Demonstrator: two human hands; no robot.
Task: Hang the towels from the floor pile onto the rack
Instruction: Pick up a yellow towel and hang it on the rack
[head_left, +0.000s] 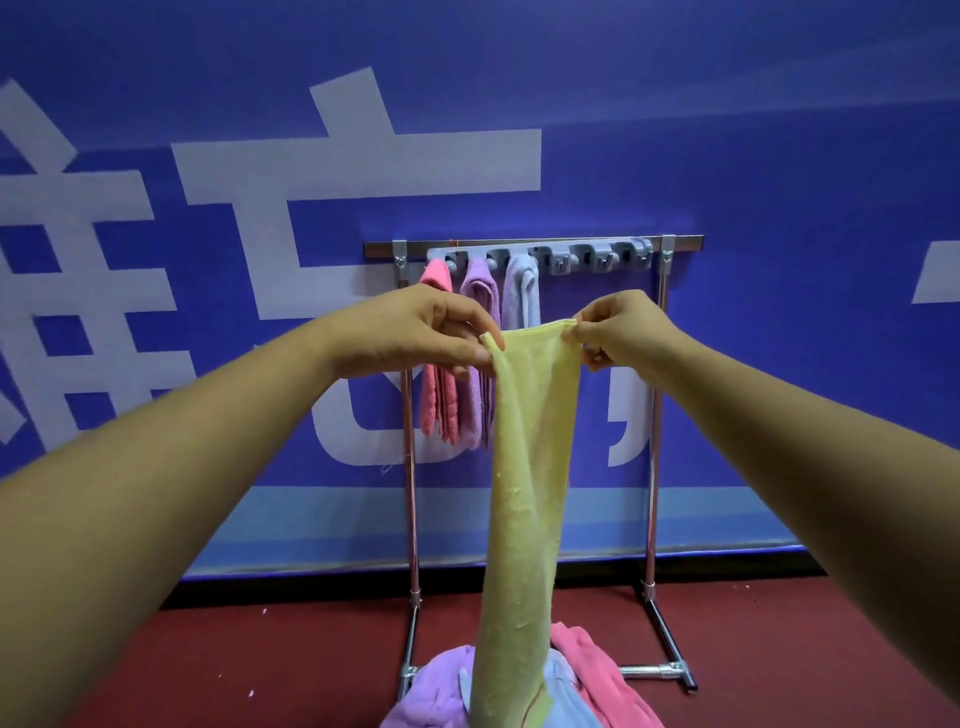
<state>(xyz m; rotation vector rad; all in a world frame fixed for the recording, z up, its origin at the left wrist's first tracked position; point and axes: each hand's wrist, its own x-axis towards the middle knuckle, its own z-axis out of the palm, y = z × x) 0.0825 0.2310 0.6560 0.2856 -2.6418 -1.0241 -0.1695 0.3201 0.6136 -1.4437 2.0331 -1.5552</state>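
Bare forearms (182, 467), left hand (415, 332), right hand (626, 332)

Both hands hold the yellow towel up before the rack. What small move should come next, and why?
Probably lift the yellow towel's top edge to the first free holder, just right of the pale lilac towel. The left hand and right hand pinch its upper corners, and the three leftmost holders already carry towels.
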